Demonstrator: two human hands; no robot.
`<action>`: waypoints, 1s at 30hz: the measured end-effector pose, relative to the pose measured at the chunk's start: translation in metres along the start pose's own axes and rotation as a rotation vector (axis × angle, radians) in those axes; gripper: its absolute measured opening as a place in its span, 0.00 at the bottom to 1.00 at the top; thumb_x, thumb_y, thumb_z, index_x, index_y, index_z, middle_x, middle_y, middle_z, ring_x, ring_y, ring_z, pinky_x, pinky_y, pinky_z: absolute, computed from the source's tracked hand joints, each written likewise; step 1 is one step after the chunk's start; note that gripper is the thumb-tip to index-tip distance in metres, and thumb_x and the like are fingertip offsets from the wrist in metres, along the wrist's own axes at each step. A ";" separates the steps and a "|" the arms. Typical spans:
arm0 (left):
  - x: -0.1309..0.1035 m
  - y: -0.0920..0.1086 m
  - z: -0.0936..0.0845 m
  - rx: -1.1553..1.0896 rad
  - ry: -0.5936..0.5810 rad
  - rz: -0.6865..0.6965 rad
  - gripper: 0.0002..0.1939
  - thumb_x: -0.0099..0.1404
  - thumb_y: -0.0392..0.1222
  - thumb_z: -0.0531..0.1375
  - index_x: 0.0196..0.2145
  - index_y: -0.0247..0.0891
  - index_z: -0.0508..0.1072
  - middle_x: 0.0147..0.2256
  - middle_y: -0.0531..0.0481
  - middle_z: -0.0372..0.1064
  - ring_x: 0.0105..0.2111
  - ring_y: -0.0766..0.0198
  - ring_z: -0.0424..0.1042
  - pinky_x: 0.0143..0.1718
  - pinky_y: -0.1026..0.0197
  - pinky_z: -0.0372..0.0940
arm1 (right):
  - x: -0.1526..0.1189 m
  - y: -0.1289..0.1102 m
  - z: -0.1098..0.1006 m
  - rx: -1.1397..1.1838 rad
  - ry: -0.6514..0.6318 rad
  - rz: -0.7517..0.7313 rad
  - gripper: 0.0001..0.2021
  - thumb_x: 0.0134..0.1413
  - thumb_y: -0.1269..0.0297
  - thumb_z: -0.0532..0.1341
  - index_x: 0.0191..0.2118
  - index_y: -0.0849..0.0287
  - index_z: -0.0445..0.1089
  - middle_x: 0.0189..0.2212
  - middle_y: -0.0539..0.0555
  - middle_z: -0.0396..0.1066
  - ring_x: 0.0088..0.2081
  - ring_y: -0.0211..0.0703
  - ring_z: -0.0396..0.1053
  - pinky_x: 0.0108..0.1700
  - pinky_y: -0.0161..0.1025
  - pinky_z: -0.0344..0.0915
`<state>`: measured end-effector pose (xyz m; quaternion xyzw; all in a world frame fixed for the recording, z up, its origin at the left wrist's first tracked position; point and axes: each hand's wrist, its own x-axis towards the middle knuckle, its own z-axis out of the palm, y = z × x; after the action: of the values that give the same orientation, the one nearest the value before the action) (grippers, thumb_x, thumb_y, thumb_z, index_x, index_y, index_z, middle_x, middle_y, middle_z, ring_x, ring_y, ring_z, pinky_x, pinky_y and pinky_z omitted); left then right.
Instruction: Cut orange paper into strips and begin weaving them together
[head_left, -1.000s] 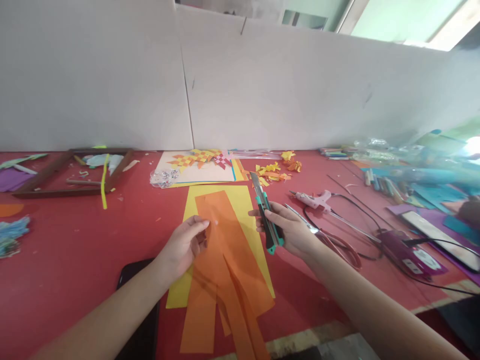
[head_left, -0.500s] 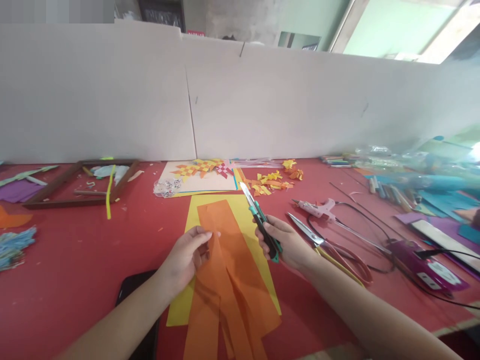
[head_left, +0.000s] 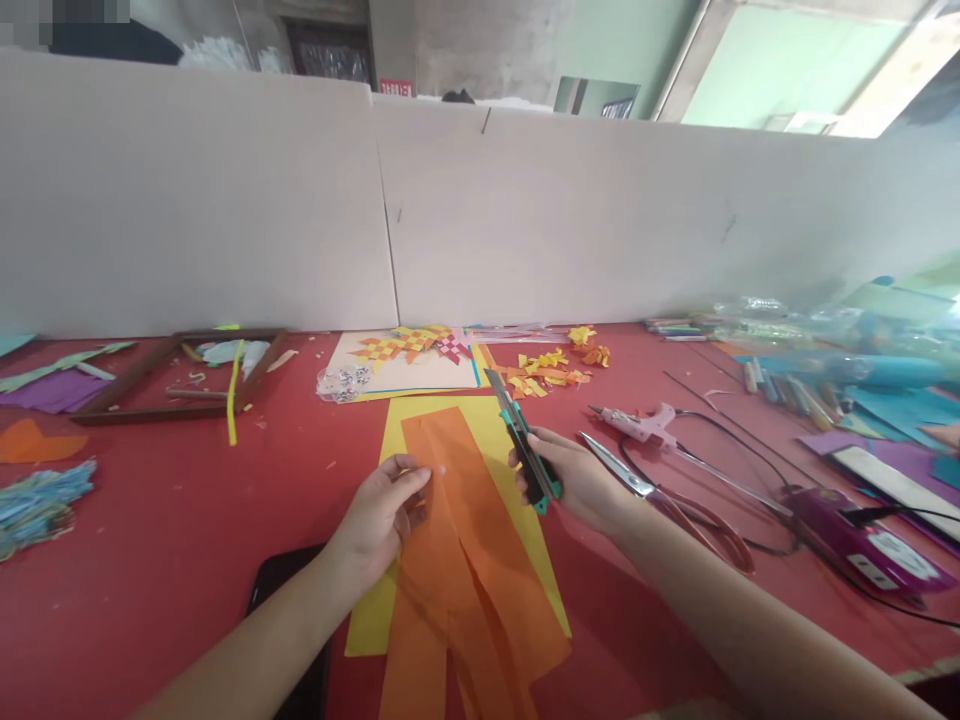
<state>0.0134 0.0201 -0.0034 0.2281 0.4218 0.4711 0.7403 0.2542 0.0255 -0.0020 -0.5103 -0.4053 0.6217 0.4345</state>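
Note:
My left hand [head_left: 390, 510] has its thumb and fingers pinched together at the left edge of an orange sheet of paper [head_left: 480, 500]. Long slits divide this sheet into strips toward me, and some strips lift and overlap. Beneath it lies a yellow sheet [head_left: 367, 620]. In my right hand [head_left: 574, 475] is a green and black utility knife [head_left: 529, 455], held above the papers' right side. Its blade points up and away from me, apart from the paper. A dark flat object [head_left: 289, 580] is partly hidden under my left forearm.
Right of my hand lie scissors [head_left: 619, 465], a pink glue gun [head_left: 645, 425] with its cable, and a purple power strip [head_left: 862, 540]. Behind the sheets are a card with woven paper shapes [head_left: 405, 375] and yellow scraps [head_left: 544, 365]. A brown frame [head_left: 150, 412] lies left. White boards [head_left: 525, 220] stand behind.
The view has shifted slightly, so the table things appear a little farther right and lower. The knife has tilted slightly, its blade now looking darker. Both hands keep their holds.

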 end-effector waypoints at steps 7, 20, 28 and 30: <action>0.002 -0.001 0.001 0.043 0.065 0.014 0.29 0.51 0.34 0.73 0.47 0.43 0.65 0.30 0.55 0.77 0.25 0.67 0.75 0.26 0.68 0.66 | 0.071 -0.034 0.005 -0.470 -0.010 -0.143 0.23 0.45 0.73 0.61 0.50 0.54 0.71 0.33 0.52 0.74 0.31 0.43 0.71 0.31 0.37 0.68; 0.009 -0.010 -0.007 -0.004 -0.016 -0.010 0.25 0.49 0.45 0.74 0.38 0.39 0.67 0.31 0.54 0.73 0.27 0.69 0.71 0.29 0.66 0.65 | 0.229 -0.059 0.131 -1.200 0.008 -0.438 0.17 0.64 0.59 0.61 0.55 0.59 0.67 0.53 0.58 0.69 0.49 0.49 0.71 0.49 0.50 0.71; 0.011 -0.010 -0.005 -0.073 0.049 -0.013 0.24 0.47 0.45 0.74 0.38 0.38 0.68 0.28 0.53 0.71 0.25 0.69 0.69 0.27 0.66 0.65 | 0.287 -0.065 0.187 -1.348 -0.007 -0.532 0.16 0.65 0.59 0.60 0.55 0.58 0.68 0.53 0.58 0.69 0.49 0.48 0.71 0.49 0.50 0.71; 0.013 -0.010 -0.005 -0.074 0.072 -0.012 0.27 0.47 0.45 0.75 0.41 0.38 0.69 0.28 0.53 0.71 0.24 0.69 0.69 0.26 0.66 0.66 | 0.290 -0.066 0.190 -1.332 -0.021 -0.551 0.16 0.65 0.59 0.60 0.55 0.58 0.68 0.54 0.58 0.68 0.49 0.48 0.71 0.49 0.50 0.71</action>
<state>0.0166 0.0264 -0.0188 0.1812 0.4317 0.4899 0.7354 0.0457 0.3102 0.0071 -0.5400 -0.8166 0.1153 0.1682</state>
